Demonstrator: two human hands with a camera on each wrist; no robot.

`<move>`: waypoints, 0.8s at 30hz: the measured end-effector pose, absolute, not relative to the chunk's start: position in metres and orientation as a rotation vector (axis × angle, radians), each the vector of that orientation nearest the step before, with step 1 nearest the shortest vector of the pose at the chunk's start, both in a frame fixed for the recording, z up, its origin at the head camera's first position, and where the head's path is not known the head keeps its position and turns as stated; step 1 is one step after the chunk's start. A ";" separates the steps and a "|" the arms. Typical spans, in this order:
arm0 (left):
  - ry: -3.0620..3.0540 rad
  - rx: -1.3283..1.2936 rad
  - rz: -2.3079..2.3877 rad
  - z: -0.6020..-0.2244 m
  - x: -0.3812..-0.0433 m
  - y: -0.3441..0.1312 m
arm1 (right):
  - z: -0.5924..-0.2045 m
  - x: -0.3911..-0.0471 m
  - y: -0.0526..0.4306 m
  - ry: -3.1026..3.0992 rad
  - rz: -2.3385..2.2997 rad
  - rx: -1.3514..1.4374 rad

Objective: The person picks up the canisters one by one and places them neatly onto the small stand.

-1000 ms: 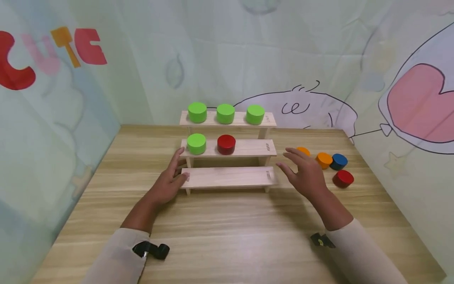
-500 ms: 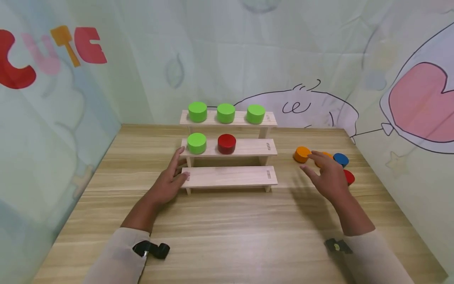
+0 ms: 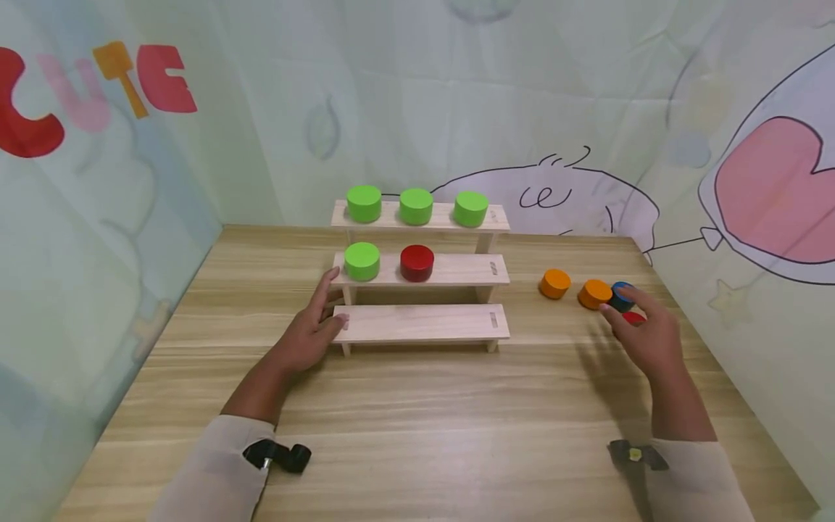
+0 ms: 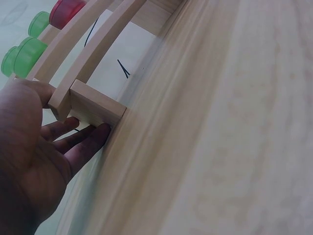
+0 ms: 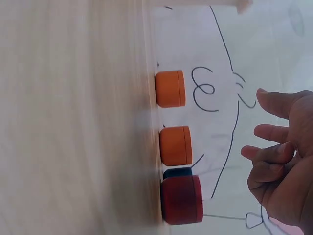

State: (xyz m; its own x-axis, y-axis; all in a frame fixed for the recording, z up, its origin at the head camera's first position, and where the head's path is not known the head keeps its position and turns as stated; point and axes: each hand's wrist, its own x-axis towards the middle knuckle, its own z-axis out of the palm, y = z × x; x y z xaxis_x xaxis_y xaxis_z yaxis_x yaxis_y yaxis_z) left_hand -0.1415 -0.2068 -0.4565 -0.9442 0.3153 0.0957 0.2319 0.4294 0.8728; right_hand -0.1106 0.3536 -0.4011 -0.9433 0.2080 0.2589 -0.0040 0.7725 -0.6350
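Observation:
My left hand [image 3: 313,333] rests against the left end of a three-step wooden rack [image 3: 424,322], thumb on the lowest step and fingers along its side. In the left wrist view those fingers [image 4: 88,147] touch the rack's end support. Three green round blocks stand on the top step; a green round block [image 3: 362,261] and a red round block [image 3: 417,262] stand on the middle one. My right hand [image 3: 649,337], holding nothing, hovers over a blue round block [image 3: 622,299] and another red round block [image 3: 633,317], partly hiding both. The right wrist view shows its fingers above the blocks, apart from them.
Two orange round blocks, one nearer the rack [image 3: 554,284] and one beside the blue block [image 3: 594,294], stand on the wood-grain table [image 3: 424,420]. A printed cloth backdrop [image 3: 274,145] encloses its back and sides.
My right hand has moved right, from beside the rack past the orange blocks to above the blue and red ones. My left hand has stayed at the rack.

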 end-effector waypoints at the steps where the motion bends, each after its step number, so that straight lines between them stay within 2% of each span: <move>1: 2.582 0.496 1.561 -0.457 -0.142 -0.207 | -0.402 -0.111 0.355 -2.661 0.962 -0.175; 24: 2.560 0.475 1.558 -0.458 -0.142 -0.207 | -0.412 -0.113 0.385 -2.824 1.056 -0.571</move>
State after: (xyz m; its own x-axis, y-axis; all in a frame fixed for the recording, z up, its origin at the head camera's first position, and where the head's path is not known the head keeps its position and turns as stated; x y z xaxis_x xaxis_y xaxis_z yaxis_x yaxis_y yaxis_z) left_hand -0.1420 -0.2071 -0.4576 -0.9454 0.3184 0.0696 0.2081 0.4253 0.8808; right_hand -0.1126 0.3853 -0.4116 -0.9282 0.3672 -0.0603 0.3166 0.6942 -0.6464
